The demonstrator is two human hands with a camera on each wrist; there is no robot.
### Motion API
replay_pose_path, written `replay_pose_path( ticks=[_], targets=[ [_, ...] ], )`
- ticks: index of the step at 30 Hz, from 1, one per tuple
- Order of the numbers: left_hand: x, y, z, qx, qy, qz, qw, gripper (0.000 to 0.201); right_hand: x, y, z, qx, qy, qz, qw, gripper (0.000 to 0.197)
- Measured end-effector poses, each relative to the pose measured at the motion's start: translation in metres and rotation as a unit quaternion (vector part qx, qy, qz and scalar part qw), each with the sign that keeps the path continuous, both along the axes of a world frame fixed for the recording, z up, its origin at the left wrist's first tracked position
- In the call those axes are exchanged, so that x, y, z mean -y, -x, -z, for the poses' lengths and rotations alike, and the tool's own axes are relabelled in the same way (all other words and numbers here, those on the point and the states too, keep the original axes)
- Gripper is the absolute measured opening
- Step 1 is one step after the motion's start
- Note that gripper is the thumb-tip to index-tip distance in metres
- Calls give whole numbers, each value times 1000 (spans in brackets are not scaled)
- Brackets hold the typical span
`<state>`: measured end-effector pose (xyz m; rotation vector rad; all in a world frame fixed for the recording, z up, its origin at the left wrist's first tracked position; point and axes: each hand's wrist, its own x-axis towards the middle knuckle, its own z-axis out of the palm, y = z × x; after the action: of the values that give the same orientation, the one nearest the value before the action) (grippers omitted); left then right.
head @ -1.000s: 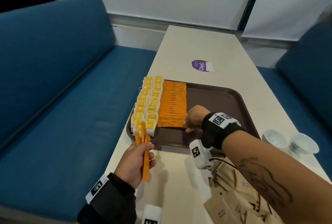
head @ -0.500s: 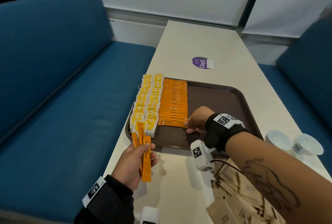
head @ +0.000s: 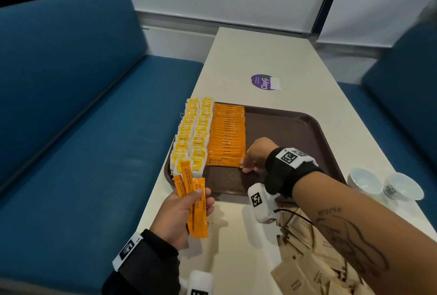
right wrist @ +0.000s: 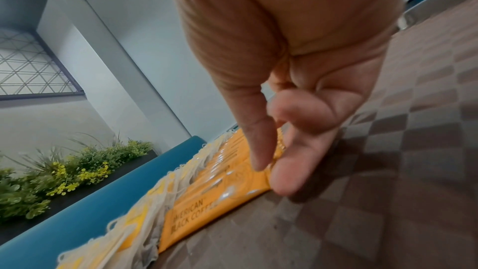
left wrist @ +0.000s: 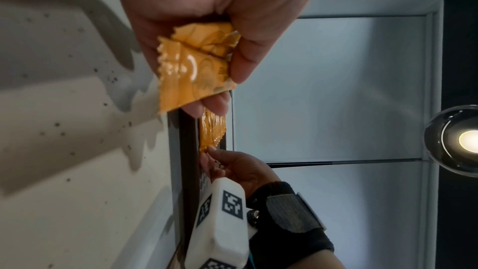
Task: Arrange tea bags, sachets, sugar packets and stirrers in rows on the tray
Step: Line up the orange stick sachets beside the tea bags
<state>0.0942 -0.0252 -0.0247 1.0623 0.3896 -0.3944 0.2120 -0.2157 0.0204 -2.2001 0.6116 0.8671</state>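
Note:
A brown tray (head: 283,134) lies on the white table. Two columns of yellow tea bags (head: 196,134) fill its left side, with a row of orange coffee sachets (head: 228,134) beside them. My right hand (head: 244,167) is at the near end of that row, thumb and fingers pinching the right end of the nearest sachet (head: 222,162), which lies flat on the tray floor (right wrist: 388,171). The right wrist view shows this pinch (right wrist: 269,169) on the sachet (right wrist: 207,201). My left hand (head: 186,209) grips three orange sachets (head: 198,212) over the table by the tray's near left corner.
Brown sugar packets (head: 307,271) lie in a loose pile on the table at the near right. Two white cups (head: 365,182) stand right of the tray. A purple sticker (head: 263,81) lies beyond it. Blue benches (head: 71,129) flank the table.
My right hand stays at the near end of the sachet row. The sachets in my left hand have fanned out slightly; the hand has barely shifted.

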Motion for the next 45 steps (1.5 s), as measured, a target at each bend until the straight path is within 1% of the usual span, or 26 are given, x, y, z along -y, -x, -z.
replay_pose_path(
  ticks=[2, 4, 6, 8, 10, 12, 14, 17, 20, 24, 27, 29, 32, 34, 35, 37, 39, 42, 45],
  targets=[
    [1, 1, 0, 0, -1, 0, 1000, 15, 2, 3, -2, 11, 5, -6, 1000, 10],
    [2, 1, -1, 0, 6, -6, 1000, 15, 3, 9, -7, 48, -23, 15, 998, 7],
    [3, 1, -2, 0, 11, -13, 1000, 15, 1, 24, -15, 135, -53, 17, 989, 12],
    [6, 2, -2, 3, 6, -18, 1000, 17, -5, 48, -21, 202, -93, -12, 975, 18],
    [8, 3, -3, 7, 4, -19, 1000, 21, -14, 73, -26, 203, -126, -61, 969, 18],
    [12, 6, -6, 18, 2, -15, 1000, 21, -23, 95, -24, 172, -135, -120, 968, 21],
    [15, 8, -8, 32, -7, -22, 999, 24, -29, 111, -15, 148, -152, -141, 967, 19],
    [18, 11, -10, 41, -6, -40, 998, 29, -31, 130, 0, 172, -214, -87, 958, 9],
    [19, 13, -13, 39, 7, -59, 997, 32, -31, 141, 11, 190, -262, -25, 946, 12],
    [23, 13, -16, 40, 39, -94, 994, 38, -38, 149, 16, 186, -306, -17, 933, 12],
    [22, 12, -15, 60, 31, -101, 993, 37, -40, 146, 17, 203, -326, 21, 923, 7],
    [19, 13, -15, 74, -1, -97, 993, 28, -36, 141, 15, 221, -318, 54, 920, 6],
    [10, 11, -12, 75, -50, -90, 992, 15, -20, 125, 1, 262, -275, 87, 921, 8],
    [5, 10, -10, 65, -60, -78, 993, 10, -2, 107, -12, 286, -219, 88, 929, 11],
    [3, 9, -9, 55, -57, -71, 994, 7, 6, 96, -18, 291, -183, 72, 936, 10],
    [2, 9, -7, 31, -47, -60, 997, 7, 18, 76, -24, 275, -116, 28, 954, 7],
    [1, 8, -6, 14, -37, -56, 998, 8, 23, 60, -22, 236, -83, 5, 968, 7],
    [2, 7, -7, 4, -27, -48, 998, 6, 20, 43, -14, 182, -80, 1, 980, 7],
    [2, 6, -9, 11, -37, -33, 999, 7, 12, 31, -3, 145, -70, -13, 987, 5]
  ],
)
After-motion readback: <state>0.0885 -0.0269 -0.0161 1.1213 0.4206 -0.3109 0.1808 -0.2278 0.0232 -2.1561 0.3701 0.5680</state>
